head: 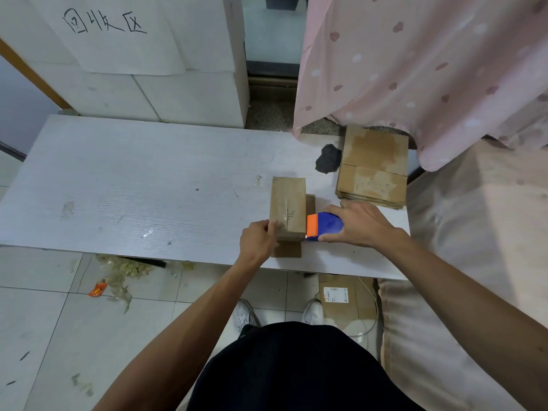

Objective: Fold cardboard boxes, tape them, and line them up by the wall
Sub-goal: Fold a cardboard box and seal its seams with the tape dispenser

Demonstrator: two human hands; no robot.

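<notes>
The right hand [363,223] is wrapped round a blue tape dispenser [324,226], thumb along its near side and fingers over the far side, so the grip is closed firmly on it. The dispenser's orange front end touches the right side of a small cardboard box [287,207], at the box's near end. Just left of that grip, across the box, the left hand [258,240] holds the near-left corner, fingers curled onto the top edge. The box lies lengthwise away from the person, a strip of clear tape running along its top; brown flaps stick out flat below its near end and on its right side, just beyond the dispenser.

Both hands and the box are at the near edge of a white table [133,185]. Beyond the right hand, close to its knuckles, sits a stack of flat cardboard [373,167], with a dark grey lump [327,158] beside the stack's left edge. Farther out hangs a pink curtain [430,69] — and to its left, past the table, stand white blocks [178,93] bearing a handwritten paper sheet [118,31]. Below the grip, under the table, a flat carton [344,301] lies on the tiled floor, and an orange wrapper [97,289] lies well off to the left
</notes>
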